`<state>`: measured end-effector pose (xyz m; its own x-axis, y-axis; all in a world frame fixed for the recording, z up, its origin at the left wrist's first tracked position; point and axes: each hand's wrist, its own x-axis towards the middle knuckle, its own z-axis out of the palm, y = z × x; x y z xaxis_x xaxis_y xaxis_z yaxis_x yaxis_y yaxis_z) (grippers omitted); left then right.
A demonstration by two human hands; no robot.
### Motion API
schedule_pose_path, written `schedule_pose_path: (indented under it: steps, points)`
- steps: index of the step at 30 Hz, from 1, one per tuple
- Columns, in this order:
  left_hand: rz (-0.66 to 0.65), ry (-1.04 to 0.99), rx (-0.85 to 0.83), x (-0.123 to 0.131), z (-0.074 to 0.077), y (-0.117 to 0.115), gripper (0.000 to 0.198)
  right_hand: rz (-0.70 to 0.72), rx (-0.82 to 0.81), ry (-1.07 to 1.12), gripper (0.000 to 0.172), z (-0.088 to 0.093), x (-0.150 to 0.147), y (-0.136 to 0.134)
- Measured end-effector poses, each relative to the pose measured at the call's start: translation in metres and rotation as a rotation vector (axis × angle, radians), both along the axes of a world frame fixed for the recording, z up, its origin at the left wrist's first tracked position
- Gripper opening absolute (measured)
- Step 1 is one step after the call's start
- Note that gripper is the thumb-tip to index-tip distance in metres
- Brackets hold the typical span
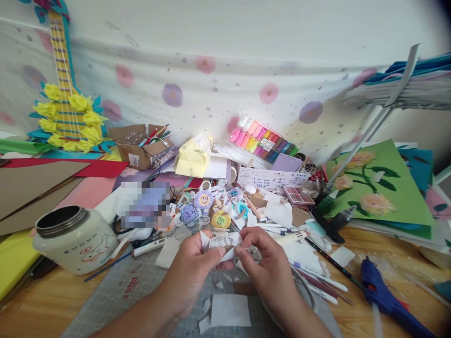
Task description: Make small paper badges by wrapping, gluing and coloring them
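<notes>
Above the grey cutting mat [116, 291], both hands pinch a small piece of white paper [225, 241] with a grey pattern on its face. My left hand [192, 265] grips its left end between thumb and fingers. At the right end, thumb and fingertips of my right hand [260, 258] press on its edge. A blank white paper rectangle [230, 310] lies on the mat below, beside small torn scraps [205, 324]. Just beyond the hands sit crocheted smiley pieces, one yellow [221, 218] and one purple [190, 214], in a heap of small craft bits.
A wide-mouthed cream jar [75, 239] stands at the left. On the right lie a blue hot glue gun [391, 295] and several pens [317, 277]. Behind are a cardboard box [141, 150], a coloured clay pack [264, 141] and a green flower picture [380, 188].
</notes>
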<state>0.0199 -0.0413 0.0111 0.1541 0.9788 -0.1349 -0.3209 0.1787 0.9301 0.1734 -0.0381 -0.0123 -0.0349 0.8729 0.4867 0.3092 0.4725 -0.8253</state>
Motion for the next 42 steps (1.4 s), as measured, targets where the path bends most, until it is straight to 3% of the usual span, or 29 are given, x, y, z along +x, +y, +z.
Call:
schedule_pose_path:
  steps: [4, 11, 30, 42]
  points:
    - [-0.017, 0.019, 0.003, -0.0001, -0.0019, 0.0014, 0.014, 0.045, -0.195, 0.147, 0.011, -0.0027, -0.0003, 0.0023]
    - [-0.017, -0.010, -0.043, -0.0028, -0.0082, 0.0036, 0.016, 0.030, -0.286, 0.215, 0.014, -0.0051, -0.0014, 0.0035]
    - [-0.071, 0.022, -0.063, -0.0066, -0.0059, 0.0064, 0.013, 0.128, -0.340, 0.300, 0.018, 0.0001, 0.0050, 0.0052]
    - [-0.056, 0.015, -0.084, -0.0061, -0.0067, 0.0069, 0.017, 0.079, -0.343, 0.314, 0.028, -0.0012, 0.0048, 0.0060]
